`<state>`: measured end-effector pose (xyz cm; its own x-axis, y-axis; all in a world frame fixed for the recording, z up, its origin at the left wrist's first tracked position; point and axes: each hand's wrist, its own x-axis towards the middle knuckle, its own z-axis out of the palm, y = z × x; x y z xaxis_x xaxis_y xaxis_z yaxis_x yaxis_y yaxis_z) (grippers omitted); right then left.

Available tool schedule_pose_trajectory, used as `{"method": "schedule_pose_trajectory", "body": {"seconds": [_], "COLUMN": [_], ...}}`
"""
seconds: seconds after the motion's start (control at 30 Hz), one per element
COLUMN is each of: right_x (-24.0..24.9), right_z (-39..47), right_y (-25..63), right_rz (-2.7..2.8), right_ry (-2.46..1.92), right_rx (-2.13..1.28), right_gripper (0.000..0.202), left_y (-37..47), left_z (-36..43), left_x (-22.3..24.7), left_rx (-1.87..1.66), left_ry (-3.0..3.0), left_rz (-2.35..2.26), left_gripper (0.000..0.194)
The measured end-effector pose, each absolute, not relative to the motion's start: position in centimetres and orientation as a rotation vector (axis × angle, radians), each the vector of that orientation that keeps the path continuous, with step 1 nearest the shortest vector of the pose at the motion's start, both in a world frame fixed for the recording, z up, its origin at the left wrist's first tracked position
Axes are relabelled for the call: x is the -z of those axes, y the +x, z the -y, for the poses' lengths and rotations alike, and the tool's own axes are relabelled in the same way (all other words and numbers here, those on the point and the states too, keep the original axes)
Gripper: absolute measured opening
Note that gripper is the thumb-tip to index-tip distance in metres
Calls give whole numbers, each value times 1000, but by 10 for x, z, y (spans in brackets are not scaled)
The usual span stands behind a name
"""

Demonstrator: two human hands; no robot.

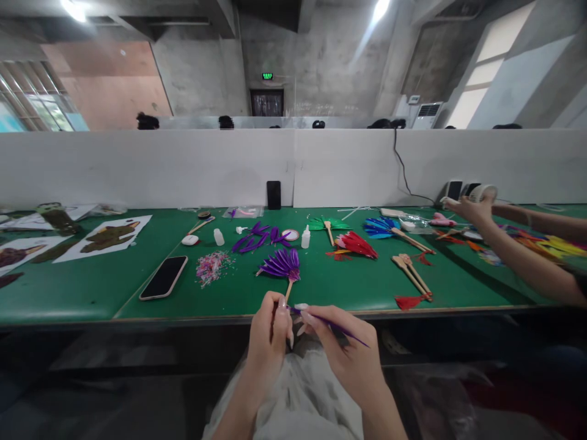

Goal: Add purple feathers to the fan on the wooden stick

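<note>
Just off the table's front edge, my right hand [346,348] pinches a slim purple feather [342,328], its thin end sticking out past my fingers. A small whitish bit shows by those fingertips; I cannot make out what it is. My left hand [269,333] is closed beside it, thumb against fingers, below the handle of a purple feather fan [280,264]. Whether that hand grips the handle's end or a small purple piece is hidden. The fan lies on the green table with its wooden handle toward me. Loose purple feathers [251,238] lie behind it.
White bottles [306,237] stand behind the fan. A phone [164,278] and a pile of colourful bits [213,267] lie left. Green [328,225], red [360,244] and blue fans [381,228] lie right. Another person's arms [518,229] reach in from the right, holding a white object [483,194].
</note>
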<state>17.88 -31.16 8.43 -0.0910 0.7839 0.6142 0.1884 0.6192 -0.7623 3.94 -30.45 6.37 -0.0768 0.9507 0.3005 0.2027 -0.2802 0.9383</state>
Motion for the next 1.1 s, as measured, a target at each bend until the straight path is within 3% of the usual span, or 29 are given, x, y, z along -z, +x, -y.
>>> {"method": "schedule_pose_trajectory", "body": {"seconds": [0.2, 0.53, 1.1], "right_x": [-86, -83, -86], "right_z": [313, 311, 309], "right_y": [179, 174, 175], "right_rz": [1552, 1634, 1694], "right_ry": [-837, -852, -867], "right_rx": [-662, -642, -587], "right_gripper": [19, 16, 13], "left_y": [45, 41, 42], "left_z": [303, 301, 300], "left_x": [-71, -69, -70], "left_rx": [-1392, -1404, -1400], "left_ry": [1421, 997, 1060], "left_rz": [-1297, -928, -1062], "left_gripper": [31, 38, 41]}}
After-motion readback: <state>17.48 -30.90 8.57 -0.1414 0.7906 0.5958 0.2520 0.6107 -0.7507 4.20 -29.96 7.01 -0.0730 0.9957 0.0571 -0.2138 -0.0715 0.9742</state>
